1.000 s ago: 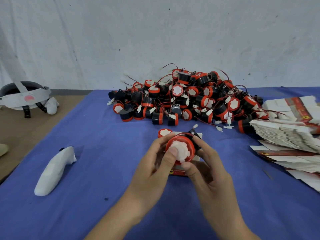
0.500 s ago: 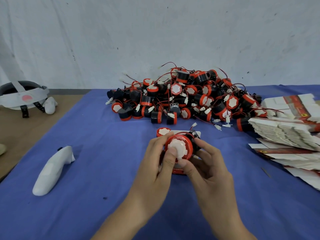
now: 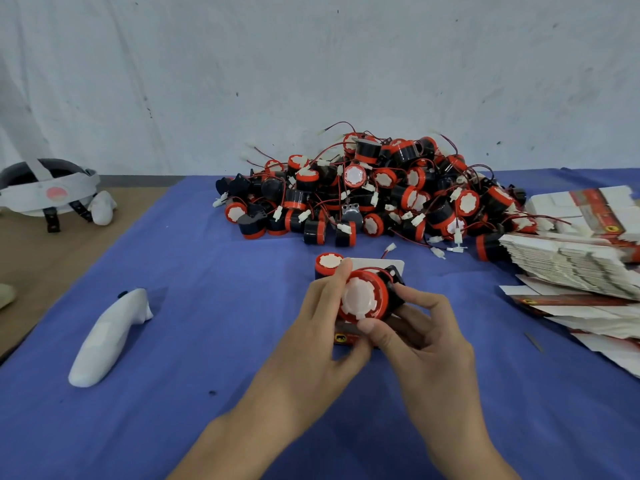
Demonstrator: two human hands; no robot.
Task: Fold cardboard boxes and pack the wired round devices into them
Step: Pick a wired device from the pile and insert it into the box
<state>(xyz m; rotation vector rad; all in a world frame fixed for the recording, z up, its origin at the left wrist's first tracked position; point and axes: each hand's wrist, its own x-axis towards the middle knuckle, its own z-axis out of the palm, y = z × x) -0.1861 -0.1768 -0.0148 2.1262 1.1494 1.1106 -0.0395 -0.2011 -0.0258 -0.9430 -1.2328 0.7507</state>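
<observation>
Left hand (image 3: pixel 311 341) and right hand (image 3: pixel 427 344), both holding one round device (image 3: pixel 362 299): the left fingers curl over its far-left edge, the right thumb presses its near rim, and the right fingers grip its black body. The device, red-rimmed with its white face toward the camera, sits over a cardboard box (image 3: pixel 346 338); the box's red printed side shows beneath the hands and its white flap juts out beyond them. Just beyond the left fingertips stands a second device (image 3: pixel 328 264), face up. Farther beyond both hands lies a heap of devices (image 3: pixel 374 195) with red wires. Right of the right hand is a stack of flat box blanks (image 3: pixel 571 268). Well left of the left hand, a white controller (image 3: pixel 107 337) lies on the blue tabletop (image 3: pixel 207 306); beyond it, off the cloth, a headset (image 3: pixel 48 192)
</observation>
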